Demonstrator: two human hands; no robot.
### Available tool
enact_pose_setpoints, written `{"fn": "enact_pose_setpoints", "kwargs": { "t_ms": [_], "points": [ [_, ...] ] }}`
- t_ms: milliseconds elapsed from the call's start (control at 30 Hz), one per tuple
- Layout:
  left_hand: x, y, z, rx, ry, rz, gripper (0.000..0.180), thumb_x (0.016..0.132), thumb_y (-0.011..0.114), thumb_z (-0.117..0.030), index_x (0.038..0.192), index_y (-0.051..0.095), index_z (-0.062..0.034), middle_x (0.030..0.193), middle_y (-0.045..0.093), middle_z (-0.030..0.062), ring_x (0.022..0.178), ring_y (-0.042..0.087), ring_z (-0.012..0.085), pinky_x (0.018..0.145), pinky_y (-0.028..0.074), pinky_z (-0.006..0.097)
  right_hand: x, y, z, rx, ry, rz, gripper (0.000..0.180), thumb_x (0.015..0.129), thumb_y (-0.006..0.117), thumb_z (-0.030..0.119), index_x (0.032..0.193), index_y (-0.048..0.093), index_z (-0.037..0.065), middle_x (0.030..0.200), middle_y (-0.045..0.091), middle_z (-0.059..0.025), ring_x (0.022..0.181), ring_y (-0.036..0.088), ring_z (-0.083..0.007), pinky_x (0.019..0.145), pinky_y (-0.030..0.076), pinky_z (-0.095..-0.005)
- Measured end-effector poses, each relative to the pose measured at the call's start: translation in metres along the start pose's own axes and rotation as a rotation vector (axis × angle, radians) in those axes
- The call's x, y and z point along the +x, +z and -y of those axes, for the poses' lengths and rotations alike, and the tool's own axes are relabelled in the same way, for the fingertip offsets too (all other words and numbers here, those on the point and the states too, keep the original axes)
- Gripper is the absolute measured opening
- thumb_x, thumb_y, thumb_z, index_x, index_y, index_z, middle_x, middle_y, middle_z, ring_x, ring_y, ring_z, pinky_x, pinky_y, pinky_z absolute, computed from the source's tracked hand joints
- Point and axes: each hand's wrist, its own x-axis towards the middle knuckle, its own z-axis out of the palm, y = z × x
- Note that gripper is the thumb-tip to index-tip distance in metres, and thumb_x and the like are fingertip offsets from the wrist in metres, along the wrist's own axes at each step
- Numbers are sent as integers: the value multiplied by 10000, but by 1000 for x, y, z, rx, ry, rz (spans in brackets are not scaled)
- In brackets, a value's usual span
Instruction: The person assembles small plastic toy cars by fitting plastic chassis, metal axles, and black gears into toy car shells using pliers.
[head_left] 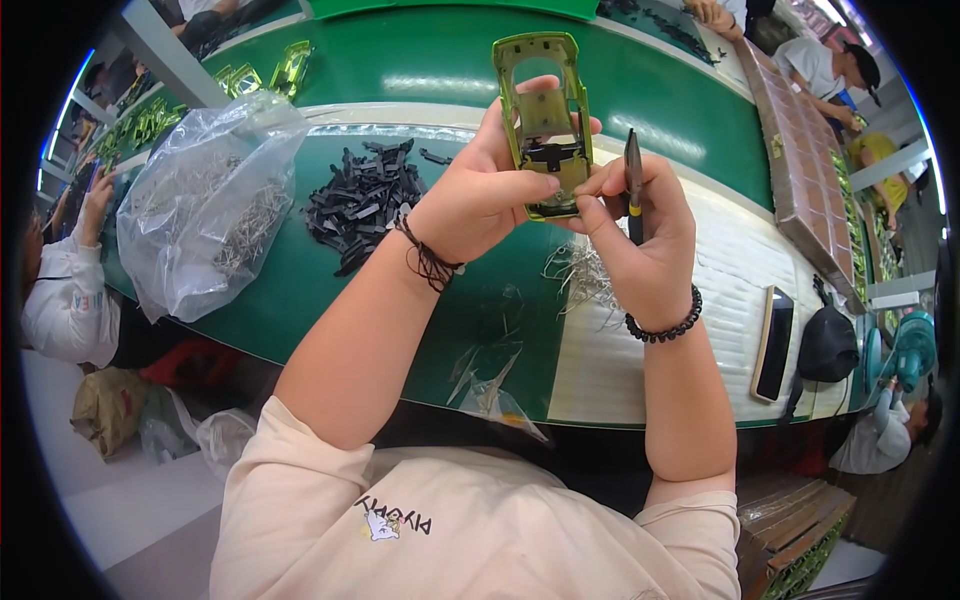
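Observation:
A green plastic toy car body shell (546, 115) is held up over the table with its hollow underside facing me. My left hand (465, 195) grips it, thumb inside near the lower end and fingers behind. A black part (553, 155) lies across the inside of the shell. My right hand (655, 235) pinches at the shell's lower right edge; anything tiny between the fingertips cannot be made out. The same hand also holds a slim dark metal tool (633, 165), probably pliers, with yellow and black lower down, pointing up.
Black plastic parts (365, 205) are heaped left of my hands, beside a clear bag (215, 210) of thin metal pieces. More metal pieces (585, 275) lie below my right hand. A phone (773, 343) and black cap (828, 343) rest at right. Co-workers sit on both sides.

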Motion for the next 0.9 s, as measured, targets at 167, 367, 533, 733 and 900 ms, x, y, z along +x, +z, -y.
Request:
{"fn": "enact_pose_setpoints", "kwargs": {
  "t_ms": [167,367,533,733,900],
  "points": [
    [1,-2,-1,184,-2,28,809,853,495,129,1526,202,-210,1392,484,139,1213,573,280,951,556,432,-1,2,-4,-134,-77,24,253,824,644,-77,1038,546,15,873,572,-18,784,528,-111,688,463,-254],
    [0,1,1,427,63,-7,777,889,479,136,1513,187,-223,1321,530,130,1196,582,241,937,559,416,-2,12,0,-367,-93,-74,239,839,616,-84,1047,525,-6,924,596,-115,786,582,-224,721,503,-317],
    [-1,4,-2,379,-24,-81,774,885,487,140,1509,199,-215,1301,542,117,1167,590,219,967,530,393,0,11,2,-366,-110,-50,196,825,641,-67,967,538,20,831,561,-43,756,507,-148,733,447,-262],
    [-2,5,-2,405,-26,-64,762,898,487,132,1513,192,-208,1278,544,95,1168,571,185,1007,481,355,1,5,2,-358,-29,6,264,798,659,-63,1031,560,11,812,613,-72,687,564,-166,634,460,-267],
    [-2,1,6,508,22,-50,751,910,458,128,1512,170,-217,1293,532,116,1207,554,208,1004,481,359,0,12,-5,-224,91,-79,256,789,683,-32,1004,548,4,810,594,-60,686,544,-164,631,448,-283]
  ]
}}
